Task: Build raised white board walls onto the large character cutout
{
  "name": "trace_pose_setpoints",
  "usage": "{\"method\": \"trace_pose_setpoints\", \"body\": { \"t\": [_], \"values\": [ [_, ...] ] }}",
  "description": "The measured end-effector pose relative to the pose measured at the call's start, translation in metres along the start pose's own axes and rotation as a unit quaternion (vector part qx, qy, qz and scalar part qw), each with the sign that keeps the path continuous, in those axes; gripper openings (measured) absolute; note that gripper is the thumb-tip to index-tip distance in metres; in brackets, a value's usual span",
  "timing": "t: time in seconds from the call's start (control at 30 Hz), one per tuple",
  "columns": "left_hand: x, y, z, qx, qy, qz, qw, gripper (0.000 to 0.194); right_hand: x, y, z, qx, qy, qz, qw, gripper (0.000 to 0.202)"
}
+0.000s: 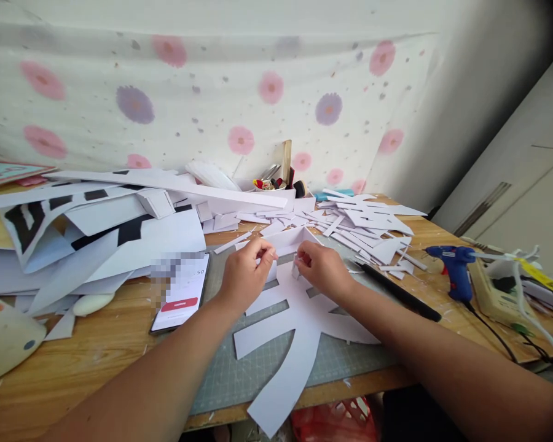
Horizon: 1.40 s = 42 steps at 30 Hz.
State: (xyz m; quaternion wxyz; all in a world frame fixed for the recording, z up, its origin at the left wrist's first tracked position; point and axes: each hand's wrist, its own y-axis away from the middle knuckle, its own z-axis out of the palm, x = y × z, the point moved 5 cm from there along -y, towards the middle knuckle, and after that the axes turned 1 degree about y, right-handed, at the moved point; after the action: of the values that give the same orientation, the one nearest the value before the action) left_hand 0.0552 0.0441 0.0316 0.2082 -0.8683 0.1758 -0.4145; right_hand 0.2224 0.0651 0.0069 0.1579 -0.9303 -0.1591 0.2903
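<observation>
A white foam-board cutout (pixel 299 325) with several curved and straight arms lies on the grey-green cutting mat (pixel 225 368). Its lowest arm hangs past the table's front edge. At its far end stands an upright white strip (pixel 290 239). My left hand (pixel 249 270) is over the cutout's far left part, thumb and fingertips pinched together; whatever is between them is too small to make out. To its right, my right hand (pixel 320 267) has its fingers closed on a small white piece (pixel 295 267) just above the cutout. A short gap separates the two hands.
White scraps (pixel 368 224) cover the back right. A black pen-like tool (pixel 400 291), a blue glue gun (pixel 454 267) and a power strip (pixel 498 294) lie at right. A phone (pixel 182 291) and large white sheets (pixel 105 245) are at left.
</observation>
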Motion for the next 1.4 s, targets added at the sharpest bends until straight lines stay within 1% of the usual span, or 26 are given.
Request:
{"method": "trace_pose_setpoints", "body": {
  "t": [0.17,0.3,0.43,0.53,0.63,0.7,0.8,0.93,1.03,1.1,1.17,1.27,1.33,1.4],
  "values": [
    [-0.001,-0.001,-0.001,0.009,0.022,-0.023,0.999,0.015,-0.003,-0.001,0.003,-0.004,0.046,-0.027,0.999,0.006],
    [-0.004,-0.001,0.000,0.011,0.068,-0.034,0.997,0.011,-0.003,-0.001,0.005,-0.010,0.066,-0.045,0.997,0.007],
    [-0.009,-0.001,0.002,0.020,0.103,-0.058,0.993,0.010,0.005,0.003,0.007,-0.027,0.001,-0.038,0.999,0.004],
    [-0.010,-0.002,0.000,0.039,0.092,-0.055,0.993,0.011,0.012,0.006,0.009,-0.037,-0.041,-0.029,0.998,0.010],
    [-0.008,-0.002,-0.003,0.061,0.062,-0.041,0.995,0.012,0.017,0.008,0.011,-0.041,-0.052,-0.027,0.997,0.012],
    [-0.009,-0.002,-0.005,0.073,0.048,-0.047,0.995,0.013,0.019,0.008,0.011,-0.041,-0.054,-0.024,0.997,0.012],
    [-0.012,-0.003,-0.004,0.074,0.084,-0.064,0.992,0.015,0.020,0.009,0.011,-0.038,-0.055,-0.025,0.997,0.012],
    [-0.013,-0.005,-0.002,0.042,0.158,-0.080,0.983,0.016,0.019,0.009,0.011,-0.032,-0.055,-0.036,0.997,0.012],
    [-0.009,-0.007,-0.001,0.003,0.177,-0.057,0.983,0.015,0.017,0.009,0.011,-0.030,-0.048,-0.049,0.997,0.012],
    [-0.005,-0.007,-0.001,-0.014,0.143,-0.025,0.989,0.014,0.015,0.009,0.010,-0.029,-0.037,-0.054,0.997,0.012],
    [-0.002,-0.006,0.000,-0.021,0.082,0.011,0.996,0.013,0.013,0.009,0.009,-0.030,-0.025,-0.057,0.998,0.011],
    [0.000,-0.005,0.005,-0.038,0.014,0.060,0.997,0.011,0.010,0.009,0.008,-0.032,-0.014,-0.056,0.998,0.011],
    [-0.002,-0.004,0.010,-0.065,-0.005,0.072,0.995,0.010,0.010,0.008,0.007,-0.032,-0.009,-0.057,0.998,0.012],
    [-0.004,-0.005,0.015,-0.102,-0.020,0.065,0.992,0.009,0.010,0.008,0.006,-0.033,-0.006,-0.058,0.998,0.013]
  ]
}}
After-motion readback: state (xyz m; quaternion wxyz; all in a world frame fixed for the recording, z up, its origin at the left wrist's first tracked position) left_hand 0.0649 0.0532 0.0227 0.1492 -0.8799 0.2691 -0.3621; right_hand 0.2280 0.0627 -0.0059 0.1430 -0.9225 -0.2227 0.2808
